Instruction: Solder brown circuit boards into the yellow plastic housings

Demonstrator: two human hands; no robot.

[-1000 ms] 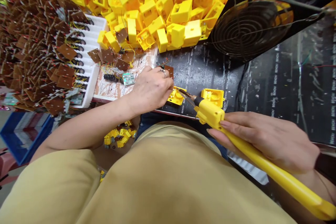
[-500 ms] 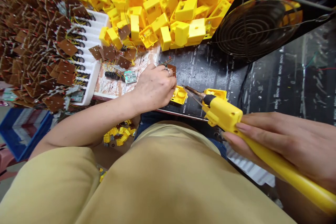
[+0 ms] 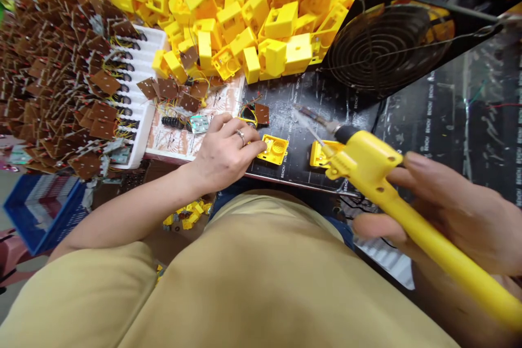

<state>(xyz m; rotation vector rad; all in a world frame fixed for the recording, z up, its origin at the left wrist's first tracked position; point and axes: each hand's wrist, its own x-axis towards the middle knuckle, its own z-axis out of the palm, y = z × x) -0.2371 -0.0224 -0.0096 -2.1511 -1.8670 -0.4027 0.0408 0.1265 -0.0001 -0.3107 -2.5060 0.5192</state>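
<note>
My left hand (image 3: 223,151) rests on the black mat (image 3: 310,114), its curled fingertips pinching the edge of a small yellow housing part (image 3: 275,149). A brown circuit board with wires (image 3: 256,114) lies just beyond the hand. My right hand (image 3: 457,215) grips a yellow soldering iron (image 3: 391,190) by its handle. The iron's tip (image 3: 310,118) is lifted and points away over the mat. A second yellow housing part (image 3: 320,153) sits beneath the iron's head.
A heap of yellow plastic housings (image 3: 244,5) fills the back. Brown circuit boards (image 3: 61,76) pile over a white tray (image 3: 142,81) at left. A black fan (image 3: 383,43) stands at the back right. A blue crate (image 3: 41,209) sits on the floor at left.
The soldering iron has lifted off the yellow part and swung right and up. My left hand slid back slightly, uncovering the brown board behind it.
</note>
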